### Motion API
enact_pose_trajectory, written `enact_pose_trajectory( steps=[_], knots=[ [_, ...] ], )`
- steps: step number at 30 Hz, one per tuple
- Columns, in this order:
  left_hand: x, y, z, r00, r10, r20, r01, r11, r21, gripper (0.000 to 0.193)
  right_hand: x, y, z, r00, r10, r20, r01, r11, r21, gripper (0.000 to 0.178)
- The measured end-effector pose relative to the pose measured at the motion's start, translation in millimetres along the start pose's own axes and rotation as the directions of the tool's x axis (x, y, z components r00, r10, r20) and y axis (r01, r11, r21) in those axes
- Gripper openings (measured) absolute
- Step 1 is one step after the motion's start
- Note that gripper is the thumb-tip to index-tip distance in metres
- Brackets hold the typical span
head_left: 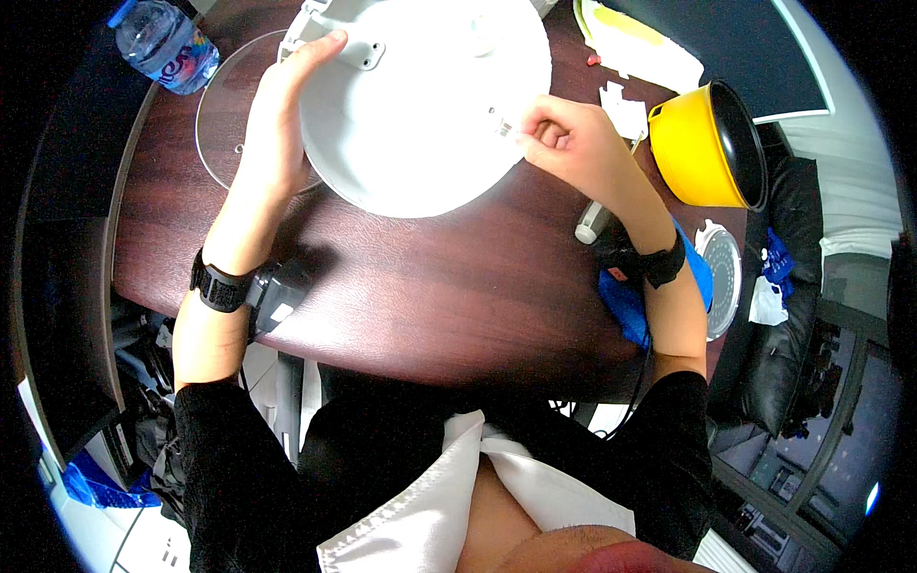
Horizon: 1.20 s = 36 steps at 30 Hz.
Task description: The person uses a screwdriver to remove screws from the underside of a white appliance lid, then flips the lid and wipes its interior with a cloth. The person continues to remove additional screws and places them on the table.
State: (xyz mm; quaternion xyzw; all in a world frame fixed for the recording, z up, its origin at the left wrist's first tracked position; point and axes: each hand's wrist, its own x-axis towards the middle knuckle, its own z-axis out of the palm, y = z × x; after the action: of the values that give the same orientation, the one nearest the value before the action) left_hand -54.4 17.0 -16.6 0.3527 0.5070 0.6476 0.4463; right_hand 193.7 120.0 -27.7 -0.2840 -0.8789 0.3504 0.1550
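A large round white plastic shell [411, 124], hollow and with a bracket at its upper left rim, is tilted over the dark wooden table. My left hand [282, 119] grips its left side, the thumb stretched over the rim. At the shell's right side, my right hand [568, 138] is closed, its fingertips pinched together close to a small clear or white fitting on the wall. What those fingers hold, if anything, is too small to make out. Partly behind my left forearm lies a clear round lid [212, 134]. A tool with a pale grey handle [592, 222] lies beneath my right forearm.
Right of my right hand, a yellow pot [690, 148] with a black inside lies tipped sideways. Near it are a white perforated disc [720, 277], a blue cloth [626, 310] and a white-and-yellow piece [640, 43]. A water bottle [167, 48] stands at the far left.
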Motion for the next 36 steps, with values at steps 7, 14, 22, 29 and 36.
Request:
enact_pose_trajectory(
  steps=[7,14,22,29,36],
  knots=[
    [1,-3,-4,1.000,-0.006,0.024,0.007,1.000,-0.026,0.042,8,-13,12,0.984,-0.166,-0.059,0.150,0.965,-0.214,0.009],
    [0,-1,-1,0.999,-0.036,0.013,0.037,0.996,-0.076,0.040,18,-17,18,0.975,-0.218,-0.049,0.189,0.919,-0.346,0.011],
    [1,-3,0,1.000,-0.015,0.008,0.015,0.999,-0.047,0.040,19,-13,21,0.973,-0.199,-0.120,0.145,0.923,-0.356,0.019],
    [0,0,-2,0.999,-0.047,-0.006,0.047,0.997,-0.069,0.039,19,-9,19,0.962,-0.250,-0.109,0.196,0.912,-0.359,0.018],
    [6,-5,-4,0.998,-0.051,-0.034,0.047,0.991,-0.122,0.033,17,-6,21,0.958,-0.271,-0.098,0.197,0.866,-0.460,0.013]
  ],
)
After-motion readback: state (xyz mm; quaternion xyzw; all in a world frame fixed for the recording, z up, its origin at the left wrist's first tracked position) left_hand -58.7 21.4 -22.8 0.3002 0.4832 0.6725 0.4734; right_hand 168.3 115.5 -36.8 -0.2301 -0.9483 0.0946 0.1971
